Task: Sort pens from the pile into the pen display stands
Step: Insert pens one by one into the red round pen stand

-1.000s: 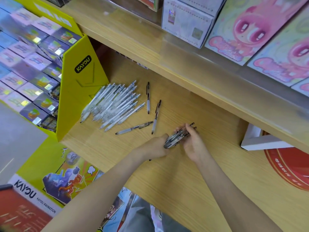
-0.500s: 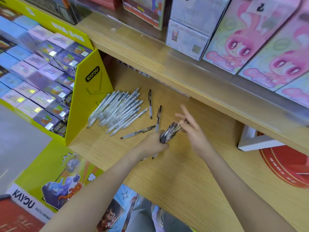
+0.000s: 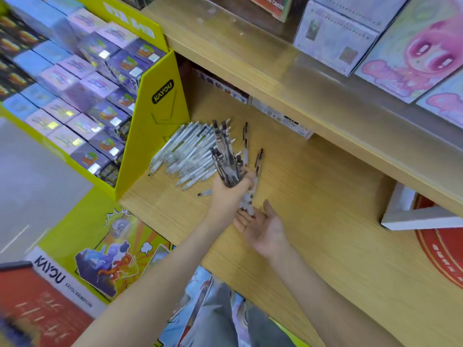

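Note:
My left hand [image 3: 226,196] grips a bundle of dark-clipped pens [image 3: 225,159], held upright with the clip ends pointing up and away. My right hand [image 3: 263,227] lies palm up and open just below the bundle's tips, holding nothing. A pile of white pens [image 3: 186,154] rests on the wooden shelf [image 3: 313,196] beside the yellow display's side panel. Two single pens, one [image 3: 246,142] farther back and another [image 3: 258,160] nearer, lie right of the pile. No pen display stand is in view.
A yellow KAYOU card display [image 3: 160,116] full of small boxes stands at the left. An upper shelf [image 3: 275,78] with boxes overhangs the back. A white tray edge [image 3: 416,216] and a red round sign [image 3: 443,249] sit at the right.
My left hand has turned the pen bundle upright and raised it over the pile. My right hand let go of the bundle and dropped below it, palm up. The camera moved closer.

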